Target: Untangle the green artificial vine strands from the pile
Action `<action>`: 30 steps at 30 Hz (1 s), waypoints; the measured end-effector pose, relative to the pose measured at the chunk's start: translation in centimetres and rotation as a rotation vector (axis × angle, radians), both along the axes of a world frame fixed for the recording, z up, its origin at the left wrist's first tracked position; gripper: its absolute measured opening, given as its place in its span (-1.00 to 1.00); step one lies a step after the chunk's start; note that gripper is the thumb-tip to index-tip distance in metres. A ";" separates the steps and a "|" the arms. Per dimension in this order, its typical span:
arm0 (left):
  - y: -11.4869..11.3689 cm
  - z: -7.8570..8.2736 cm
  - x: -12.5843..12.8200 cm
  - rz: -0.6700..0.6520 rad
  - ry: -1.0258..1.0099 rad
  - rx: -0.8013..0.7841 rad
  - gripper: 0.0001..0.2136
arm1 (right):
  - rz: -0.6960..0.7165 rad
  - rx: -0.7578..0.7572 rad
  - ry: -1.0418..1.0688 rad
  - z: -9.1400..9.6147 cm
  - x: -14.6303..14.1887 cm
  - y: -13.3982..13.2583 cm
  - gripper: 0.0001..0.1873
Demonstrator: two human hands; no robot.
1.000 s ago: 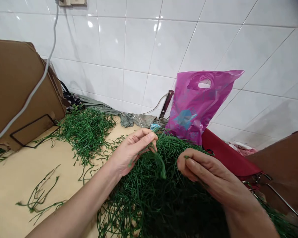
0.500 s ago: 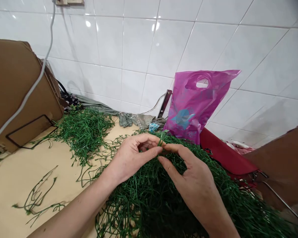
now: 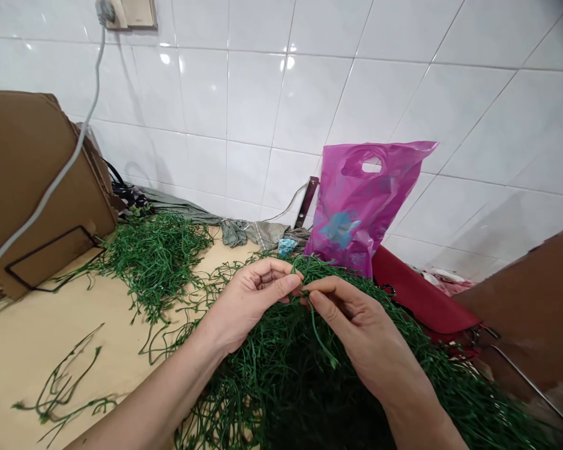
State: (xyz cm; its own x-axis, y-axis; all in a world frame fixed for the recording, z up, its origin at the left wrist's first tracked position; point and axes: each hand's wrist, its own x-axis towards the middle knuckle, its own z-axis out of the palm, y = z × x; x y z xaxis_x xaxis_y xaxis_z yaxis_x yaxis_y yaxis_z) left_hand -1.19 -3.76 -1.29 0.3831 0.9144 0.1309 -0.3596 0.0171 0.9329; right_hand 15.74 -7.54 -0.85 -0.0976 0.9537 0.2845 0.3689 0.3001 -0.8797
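Note:
My left hand (image 3: 248, 303) and my right hand (image 3: 356, 328) meet fingertip to fingertip above a big heap of green plastic stems (image 3: 281, 387). Both pinch one thin green stem (image 3: 319, 334), which hangs down from the fingers in front of my right palm. The left hand's fingers curl round the stem's upper end. A second heap of green stems (image 3: 157, 253) lies farther left on the pale tabletop (image 3: 42, 337).
A pink plastic bag (image 3: 356, 206) leans on the white tiled wall. A red item (image 3: 420, 297) lies below it. A brown cardboard box (image 3: 28, 181) stands at left with a grey cable (image 3: 51, 181) across it. Loose stems (image 3: 60, 390) lie near left. Brown cardboard (image 3: 535, 312) at right.
My hands were apart a second ago, then came together over the heap. A single stem now hangs from the pinch. The view has tilted slightly.

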 end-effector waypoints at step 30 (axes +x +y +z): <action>-0.5 -1.4 1.7 -0.068 -0.202 -0.185 -0.71 | 0.053 -0.126 0.437 -0.4 0.1 1.6 -0.88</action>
